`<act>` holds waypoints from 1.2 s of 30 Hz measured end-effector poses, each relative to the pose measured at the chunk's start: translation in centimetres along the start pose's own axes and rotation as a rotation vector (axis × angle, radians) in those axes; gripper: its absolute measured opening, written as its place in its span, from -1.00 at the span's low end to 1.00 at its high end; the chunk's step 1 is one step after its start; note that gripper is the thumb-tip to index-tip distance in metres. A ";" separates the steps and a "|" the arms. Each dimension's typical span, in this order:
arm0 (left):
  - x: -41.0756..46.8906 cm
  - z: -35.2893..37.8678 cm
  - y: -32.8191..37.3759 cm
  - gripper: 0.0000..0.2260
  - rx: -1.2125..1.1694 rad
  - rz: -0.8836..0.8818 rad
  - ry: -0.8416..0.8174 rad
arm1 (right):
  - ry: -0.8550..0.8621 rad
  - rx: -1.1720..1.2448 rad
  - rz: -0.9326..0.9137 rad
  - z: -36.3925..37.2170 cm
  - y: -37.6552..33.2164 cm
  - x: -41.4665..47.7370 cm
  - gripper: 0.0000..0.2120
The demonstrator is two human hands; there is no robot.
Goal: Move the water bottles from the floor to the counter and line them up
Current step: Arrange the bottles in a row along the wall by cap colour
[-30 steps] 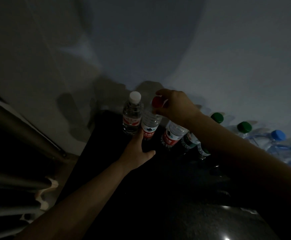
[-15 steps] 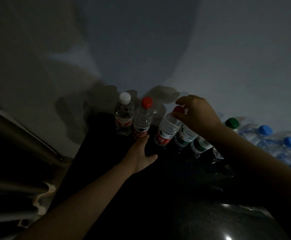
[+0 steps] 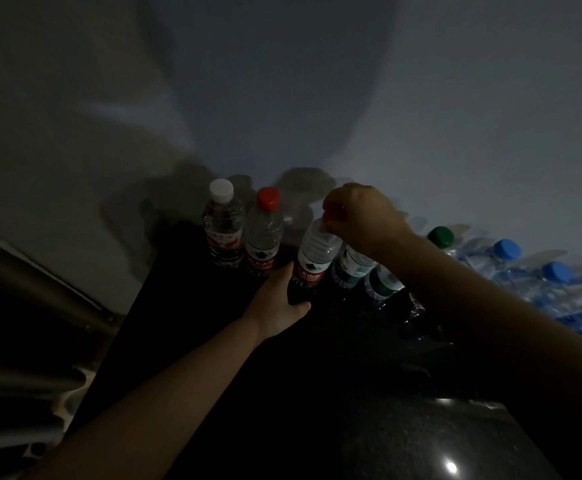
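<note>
Clear plastic water bottle with a red cap and red label (image 3: 315, 252) sits third in a row on the dark glossy surface (image 3: 185, 306) against the pale wall (image 3: 455, 133), and both hands hold it. The right hand (image 3: 362, 216) comes from above with fingers curled round the cap. The left hand (image 3: 279, 299) wraps the lower body. Whether the base rests on the surface is lost in the dark. Left of this bottle, across a small gap, stands a second red-capped clear bottle (image 3: 264, 237), and just beyond that a white-capped clear bottle (image 3: 223, 233). Right of the held bottle, close against it, come two green-labelled clear bottles (image 3: 351, 268), then a green-capped bottle (image 3: 440, 236) and blue-capped bottles (image 3: 507, 249) running out of view. All seem to hold clear water; the dim light hides the levels. Far left of the held bottle the surface's edge runs diagonally beside a grey metal rail (image 3: 40, 282). Nearer the camera than the held bottle the surface lies open.
</note>
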State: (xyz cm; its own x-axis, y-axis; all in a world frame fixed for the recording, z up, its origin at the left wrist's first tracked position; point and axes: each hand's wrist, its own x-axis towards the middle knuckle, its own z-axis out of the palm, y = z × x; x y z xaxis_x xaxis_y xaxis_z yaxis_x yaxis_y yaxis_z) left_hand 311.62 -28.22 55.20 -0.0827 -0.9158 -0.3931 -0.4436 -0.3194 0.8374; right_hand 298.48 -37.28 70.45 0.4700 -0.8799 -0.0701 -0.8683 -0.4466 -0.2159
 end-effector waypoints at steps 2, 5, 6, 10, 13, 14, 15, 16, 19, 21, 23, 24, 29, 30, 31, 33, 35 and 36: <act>0.0 0.2 0.0 -0.17 -0.008 -0.003 0.003 | -0.002 0.024 -0.046 -0.1 0.4 -0.3 -0.64; 0.1 0.5 -0.1 -0.15 -0.017 -0.012 -0.002 | 0.048 0.070 -0.043 0.2 0.8 -1.0 -0.56; 0.1 0.6 -0.2 -0.15 -0.014 -0.013 -0.005 | 0.068 0.085 -0.026 0.4 1.0 -1.1 -0.54; 0.3 0.6 0.0 -0.15 -0.017 -0.016 -0.018 | 0.088 0.037 0.016 1.0 1.4 -1.0 -0.59; 0.3 0.7 0.3 -0.15 -0.011 0.011 -0.019 | 0.074 0.033 0.009 0.8 1.3 -0.8 -0.64; 0.3 0.7 0.4 -0.15 -0.010 0.021 -0.020 | 0.074 0.052 0.003 0.7 1.2 -0.8 -0.65; 0.3 0.8 0.5 -0.15 -0.010 0.028 -0.017 | 0.074 0.070 -0.006 0.7 1.2 -0.8 -0.67; 0.3 0.8 0.5 -0.14 -0.011 0.031 -0.011 | 0.077 0.087 -0.019 0.7 1.2 -0.8 -0.68; 0.2 0.7 0.4 -0.13 -0.017 0.017 -0.008 | 0.098 0.131 -0.060 0.8 1.1 -0.9 -0.72; 0.2 0.6 0.3 -0.13 -0.012 0.013 -0.013 | 0.103 0.141 -0.071 1.0 1.0 -0.8 -0.72; 0.1 0.5 0.3 -0.12 -0.006 0.009 0.000 | 0.103 0.147 -0.077 1.1 0.8 -0.7 -0.73; 0.1 0.3 0.4 -0.12 -0.001 0.004 0.004 | 0.106 0.151 -0.078 1.1 0.7 -0.6 -0.74; -0.1 0.1 0.4 -0.10 -0.012 0.014 0.011 | 0.126 0.167 -0.094 1.2 0.1 -0.4 -0.73; -0.1 0.0 0.4 -0.10 -0.014 0.017 0.017 | 0.132 0.171 -0.097 1.2 0.0 -0.4 -0.73; -0.2 -0.1 0.3 -0.10 -0.023 0.023 0.026 | 0.136 0.175 -0.100 1.3 -0.1 -0.3 -0.74; -0.3 -0.4 0.2 -0.09 -0.021 0.024 0.033 | 0.131 0.181 -0.099 1.5 -0.3 -0.1 -0.74; -0.2 -0.6 -0.1 -0.07 -0.002 0.032 0.045 | 0.123 0.178 -0.094 1.6 -0.5 0.1 -0.73; -0.3 -0.7 -0.1 -0.06 0.003 0.030 0.046 | 0.124 0.175 -0.095 1.6 -0.5 0.2 -0.73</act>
State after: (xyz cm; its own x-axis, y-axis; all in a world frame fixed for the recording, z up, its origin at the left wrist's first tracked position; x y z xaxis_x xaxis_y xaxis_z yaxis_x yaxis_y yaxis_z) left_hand 312.28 -28.08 55.44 -0.0548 -0.9352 -0.3500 -0.4444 -0.2910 0.8472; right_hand 299.29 -36.90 68.97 0.5157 -0.8534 0.0762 -0.7755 -0.5027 -0.3820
